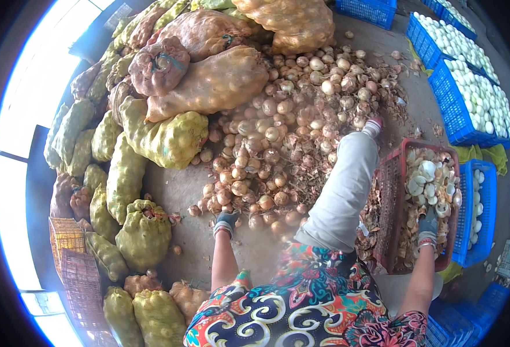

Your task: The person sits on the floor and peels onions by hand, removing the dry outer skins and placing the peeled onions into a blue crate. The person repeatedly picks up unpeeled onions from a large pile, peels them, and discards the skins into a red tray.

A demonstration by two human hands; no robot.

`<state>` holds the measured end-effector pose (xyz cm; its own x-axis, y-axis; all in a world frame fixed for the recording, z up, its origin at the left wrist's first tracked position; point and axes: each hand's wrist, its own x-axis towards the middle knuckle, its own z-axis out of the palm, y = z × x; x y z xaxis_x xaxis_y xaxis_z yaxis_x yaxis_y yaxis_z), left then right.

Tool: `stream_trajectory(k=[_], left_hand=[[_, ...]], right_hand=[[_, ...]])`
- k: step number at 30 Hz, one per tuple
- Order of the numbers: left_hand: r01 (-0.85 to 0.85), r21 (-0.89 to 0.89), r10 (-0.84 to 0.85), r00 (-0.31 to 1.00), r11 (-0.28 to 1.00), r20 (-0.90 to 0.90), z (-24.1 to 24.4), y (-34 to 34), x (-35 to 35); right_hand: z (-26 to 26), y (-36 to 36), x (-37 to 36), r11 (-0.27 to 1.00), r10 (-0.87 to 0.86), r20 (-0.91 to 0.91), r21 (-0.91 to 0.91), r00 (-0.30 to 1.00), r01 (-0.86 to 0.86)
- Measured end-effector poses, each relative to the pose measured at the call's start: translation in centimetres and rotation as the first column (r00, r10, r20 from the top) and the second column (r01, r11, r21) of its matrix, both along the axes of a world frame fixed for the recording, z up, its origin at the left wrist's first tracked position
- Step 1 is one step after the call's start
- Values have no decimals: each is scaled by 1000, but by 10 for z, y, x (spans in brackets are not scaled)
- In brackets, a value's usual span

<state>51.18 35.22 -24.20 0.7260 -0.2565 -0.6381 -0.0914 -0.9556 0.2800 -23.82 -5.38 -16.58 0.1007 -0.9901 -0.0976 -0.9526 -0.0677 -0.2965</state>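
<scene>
My left hand [227, 220], in a dark work glove, reaches down to the near edge of a heap of unpeeled onions [276, 173] on the floor. Whether its fingers hold an onion cannot be seen. On the other side, my right hand [428, 225], gloved as well, is inside a red plastic crate [389, 208]. Onion skins and cut pieces [417, 184] fill that crate, and some pale peeled onion surfaces show among them. The right fingers point down into the peelings and are partly hidden. My outstretched leg [346, 186] lies between the heap and the crate.
Filled mesh sacks [220, 82] are piled at the back and left. A blue crate [465, 256] with a few peeled onions stands right of the red one. Farther right, blue crates [450, 104] are heaped with peeled onions. Loose skins [367, 234] litter the floor.
</scene>
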Motion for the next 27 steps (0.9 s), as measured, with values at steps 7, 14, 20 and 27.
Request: stream_trajectory(k=[7, 14, 20, 27], left_hand=[[195, -118, -138, 918, 974, 373, 24, -116, 34], [368, -200, -267, 876, 908, 402, -38, -243, 96], [364, -44, -317, 859, 930, 402, -68, -247, 79], [-577, -722, -208, 708, 381, -675, 53, -279, -1]], right_hand=[[112, 34, 26, 997, 35, -53, -65, 998, -38], [122, 81, -9, 968, -250, -136, -21, 959, 249], [126, 115, -3, 975, -224, -140, -25, 965, 222], [105, 141, -21, 650, -749, 591, 564, 301, 510]])
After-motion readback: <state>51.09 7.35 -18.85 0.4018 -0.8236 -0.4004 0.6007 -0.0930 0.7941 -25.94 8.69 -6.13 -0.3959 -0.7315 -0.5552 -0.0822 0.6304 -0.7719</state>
